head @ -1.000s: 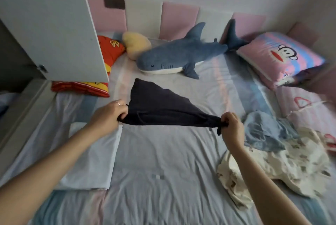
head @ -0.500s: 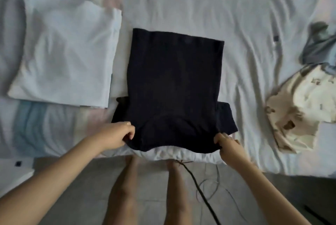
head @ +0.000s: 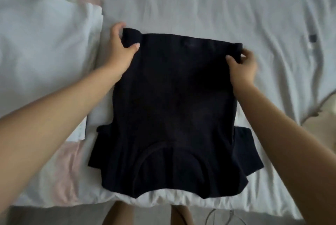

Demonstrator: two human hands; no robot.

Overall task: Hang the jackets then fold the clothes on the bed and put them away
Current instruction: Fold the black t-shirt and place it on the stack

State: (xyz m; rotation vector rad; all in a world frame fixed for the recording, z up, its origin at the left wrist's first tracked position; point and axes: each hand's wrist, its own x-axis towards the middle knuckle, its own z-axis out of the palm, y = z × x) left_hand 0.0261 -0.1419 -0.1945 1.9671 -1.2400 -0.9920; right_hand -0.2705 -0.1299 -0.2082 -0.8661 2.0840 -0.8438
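Folding of a dark T-shirt (head: 172,106) is under way: it is spread flat on the bed (head: 200,6), collar at the near edge, its far hem corners pinched, one by the left hand (head: 120,51), one by the right hand (head: 241,66). Next, the hem is probably to be drawn evenly toward the collar.

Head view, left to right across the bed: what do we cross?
In order: folded white garment → left hand, gripping a far corner → dark T-shirt → right hand, pinching the other far corner → cream garment at the right edge.
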